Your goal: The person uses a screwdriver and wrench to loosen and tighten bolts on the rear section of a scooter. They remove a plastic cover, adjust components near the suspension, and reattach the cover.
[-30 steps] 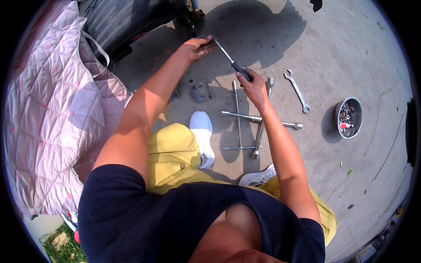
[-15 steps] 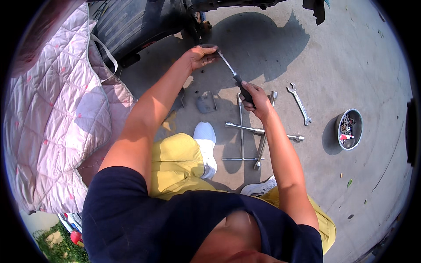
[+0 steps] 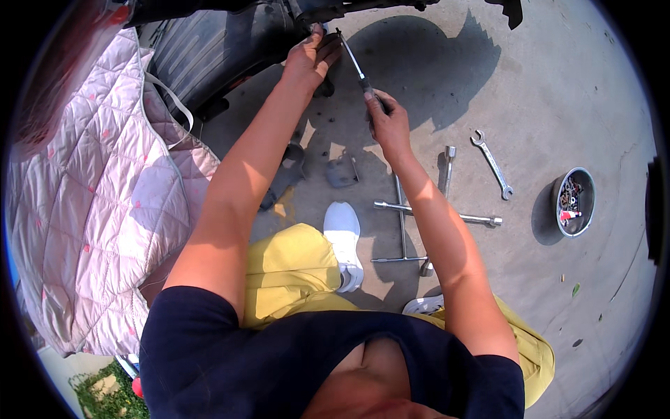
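My right hand (image 3: 391, 127) is closed round the dark handle of a screwdriver (image 3: 353, 60). Its long metal shaft points up and away, with a small dark piece at the tip that I cannot make out. Just left of that tip, my left hand (image 3: 306, 64) reaches up with fingers stretched out and apart, close to the dark underside parts of a vehicle (image 3: 296, 10). Whether those fingertips touch a part is hard to see. Behind the left hand is a black ribbed plastic liner (image 3: 220, 59).
A cross-shaped lug wrench (image 3: 474, 218) and a thin T-handle wrench (image 3: 403, 241) lie on the concrete, partly behind my right forearm. Farther right are an open-end wrench (image 3: 494, 166) and a metal bowl (image 3: 592, 202) of small hardware. A pink quilted cover (image 3: 91, 202) hangs at left.
Both hands have moved up and away, toward the vehicle. My left hand's fingers, formerly at the screwdriver's tip, have parted from it and stretched out. The screwdriver stays in my right hand.
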A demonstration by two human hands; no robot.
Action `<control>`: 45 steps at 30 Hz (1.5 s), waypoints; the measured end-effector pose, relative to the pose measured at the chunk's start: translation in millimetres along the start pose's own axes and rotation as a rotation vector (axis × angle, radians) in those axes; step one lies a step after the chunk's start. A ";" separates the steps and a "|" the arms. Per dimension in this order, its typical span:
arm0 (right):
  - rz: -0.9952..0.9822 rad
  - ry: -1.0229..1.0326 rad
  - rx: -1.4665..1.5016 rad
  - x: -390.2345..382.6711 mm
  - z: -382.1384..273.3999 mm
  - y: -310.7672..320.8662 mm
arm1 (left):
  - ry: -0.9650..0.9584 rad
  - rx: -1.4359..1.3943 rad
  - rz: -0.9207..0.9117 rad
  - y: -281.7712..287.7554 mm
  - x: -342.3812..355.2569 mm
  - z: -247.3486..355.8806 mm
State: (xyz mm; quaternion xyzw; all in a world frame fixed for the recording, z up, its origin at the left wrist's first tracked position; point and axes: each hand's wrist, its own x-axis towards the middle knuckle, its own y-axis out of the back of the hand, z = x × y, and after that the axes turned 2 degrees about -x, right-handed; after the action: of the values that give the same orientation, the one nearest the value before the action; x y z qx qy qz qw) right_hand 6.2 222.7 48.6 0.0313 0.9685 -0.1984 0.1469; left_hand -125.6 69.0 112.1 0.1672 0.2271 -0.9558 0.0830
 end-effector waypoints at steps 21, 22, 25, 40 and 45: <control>0.092 0.024 -0.118 29.6 5.1 -24.8 | 0.022 -0.024 0.099 4.9 55.6 10.7; 0.090 0.014 -0.118 29.4 4.7 -24.6 | 0.029 -0.011 0.110 4.7 56.1 10.8; 0.093 0.009 -0.127 28.8 3.8 -24.5 | 0.039 -0.011 0.128 5.8 57.9 11.1; 0.059 0.030 -0.180 12.3 -9.7 -16.7 | 0.016 0.041 -0.032 8.8 50.9 32.7; 0.130 0.208 -0.199 7.0 -4.9 -4.8 | -0.016 0.039 0.011 16.1 61.1 45.9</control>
State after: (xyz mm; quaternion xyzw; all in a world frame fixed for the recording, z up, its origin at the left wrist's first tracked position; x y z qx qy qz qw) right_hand -2.4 220.1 52.6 0.0996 0.9894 -0.0870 0.0605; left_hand -191.6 28.5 122.2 0.1622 0.2070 -0.9609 0.0870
